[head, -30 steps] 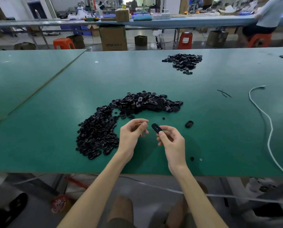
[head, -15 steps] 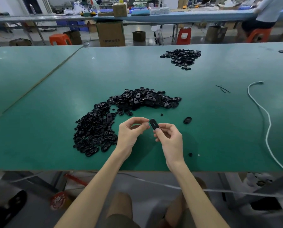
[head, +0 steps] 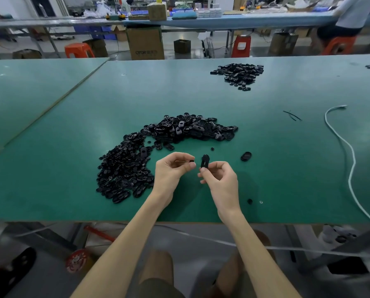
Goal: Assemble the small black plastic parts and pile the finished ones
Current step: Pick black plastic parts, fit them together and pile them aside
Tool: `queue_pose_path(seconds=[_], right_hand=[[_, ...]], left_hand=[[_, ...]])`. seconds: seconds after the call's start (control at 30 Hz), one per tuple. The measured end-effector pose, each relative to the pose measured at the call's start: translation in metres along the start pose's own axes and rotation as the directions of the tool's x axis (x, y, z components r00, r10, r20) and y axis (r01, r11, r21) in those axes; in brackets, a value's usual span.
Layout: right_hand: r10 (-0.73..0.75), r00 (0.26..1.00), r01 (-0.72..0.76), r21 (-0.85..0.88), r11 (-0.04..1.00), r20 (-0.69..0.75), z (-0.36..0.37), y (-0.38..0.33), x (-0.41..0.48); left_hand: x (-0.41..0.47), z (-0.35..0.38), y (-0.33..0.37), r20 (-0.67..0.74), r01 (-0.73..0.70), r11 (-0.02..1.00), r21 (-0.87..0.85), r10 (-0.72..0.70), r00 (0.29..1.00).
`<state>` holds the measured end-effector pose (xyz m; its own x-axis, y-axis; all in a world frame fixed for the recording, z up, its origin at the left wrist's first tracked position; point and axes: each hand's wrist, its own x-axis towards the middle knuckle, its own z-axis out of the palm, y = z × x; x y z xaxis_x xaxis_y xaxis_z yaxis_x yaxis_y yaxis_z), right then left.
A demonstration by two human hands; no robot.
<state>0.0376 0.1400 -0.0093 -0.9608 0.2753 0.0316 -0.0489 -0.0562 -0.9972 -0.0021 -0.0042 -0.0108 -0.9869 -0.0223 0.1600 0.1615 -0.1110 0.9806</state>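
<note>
Since half a second ago the two hands have drawn a little apart, so a narrow gap of green mat now shows between the fingertips that were bunched together, and the part in the right hand has tipped up to stand nearly on end. The left hand hovers above the table with its fingers curled, thumb and forefinger pinching a tiny black piece that is too small to make out. The right hand is curled too, thumb and forefinger gripping the lower end of an oval black part, which is held upright just beside the left fingertips without touching them. Behind and to the left of the hands lies a crescent-shaped pile of black parts, curving from near the left wrist round to the far side. One loose oval part rests alone on the mat just right of the hands, a small black bit lies just beyond them, and another black bit and a small pale ring sit near the right wrist. A second, smaller pile lies well apart near the far edge of the table. A white cable snakes down the right side, with thin black strands near its far end. Beyond the table stand a cardboard box and an orange stool.
</note>
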Motion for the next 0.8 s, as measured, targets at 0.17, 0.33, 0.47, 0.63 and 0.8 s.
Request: queue_pose_path(seconds=[0.17,0.33,0.47,0.63,0.8], right_hand=[[0.015,1.000,-0.015,-0.025,1.000,-0.009,-0.0013,0.0000,0.0002],[0.017,1.000,-0.018,-0.048,0.999,-0.015,-0.0015,0.0006,-0.0010],[0.020,1.000,-0.019,-0.057,0.998,0.013,-0.0029,0.0020,0.0002],[-0.021,0.999,0.022,-0.066,0.998,0.025,-0.0036,0.0038,0.0007],[-0.036,0.999,0.038,-0.058,0.998,0.031,-0.0038,0.0050,0.0008]], left_hand=[[-0.0010,0.0000,0.0021,0.001,0.014,0.998,-0.055,-0.014,1.000],[-0.0017,0.0004,0.0030,0.063,0.016,0.997,-0.070,-0.011,0.998],[-0.0015,0.0017,0.0021,0.103,0.027,0.999,-0.026,-0.024,0.994],[-0.0021,0.0024,0.0027,0.124,-0.001,1.000,-0.004,0.002,0.992],[-0.0028,0.0037,0.0031,0.147,0.003,1.000,0.022,-0.006,0.989]])
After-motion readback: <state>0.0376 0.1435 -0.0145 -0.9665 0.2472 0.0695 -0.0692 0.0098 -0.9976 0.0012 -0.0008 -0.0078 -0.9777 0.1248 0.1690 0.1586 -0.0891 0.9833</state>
